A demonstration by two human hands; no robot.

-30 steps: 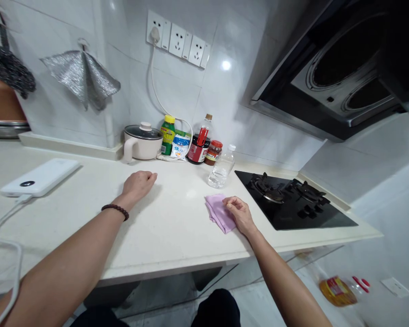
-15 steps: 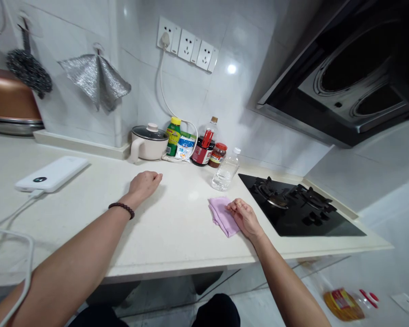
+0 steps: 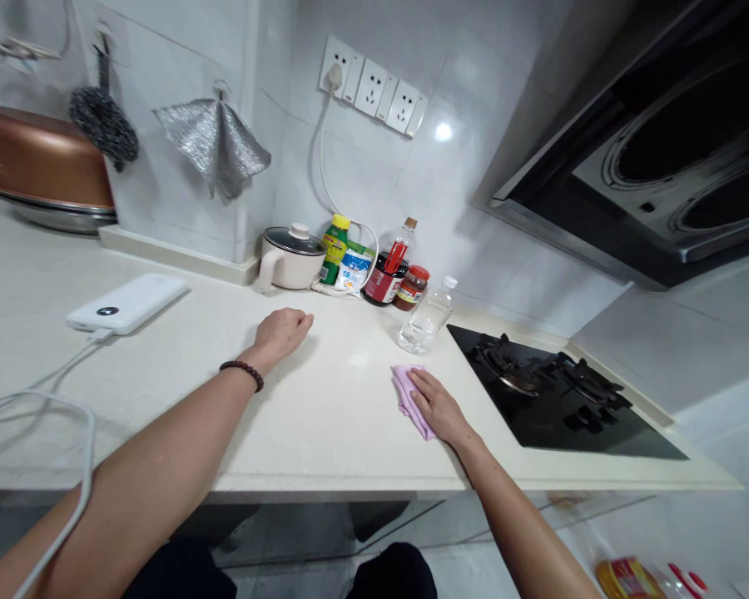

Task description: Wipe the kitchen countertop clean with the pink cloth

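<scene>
Change, right hand: the right hand point(image 3: 435, 405) now lies flat, fingers stretched out and palm down on the pink cloth point(image 3: 403, 388), gripping nothing. Half a second ago its fingers were bunched on the cloth and more of the cloth showed.
Change, left hand: the left hand point(image 3: 282, 326) has kept its spot on the bench point(image 3: 324, 424), loosely curled with knuckles up, holding nothing.
Cloth: folded, near the bench's front edge, just beside the left edge of the gas hob point(image 3: 562, 391). Only its left strip shows past the hand.
Pot: cream pot point(image 3: 289, 259) in the back corner by the wall, lid on, contents hidden.
Clear bottle: plastic bottle point(image 3: 425, 316) with a white cap, by the hob's back left corner. It holds a little clear liquid at the bottom.
Row at the wall: green bottle point(image 3: 333, 249) with a yellow cap, dark sauce bottle point(image 3: 387, 276) and red-lidded jar point(image 3: 412, 288), all capped.
</scene>
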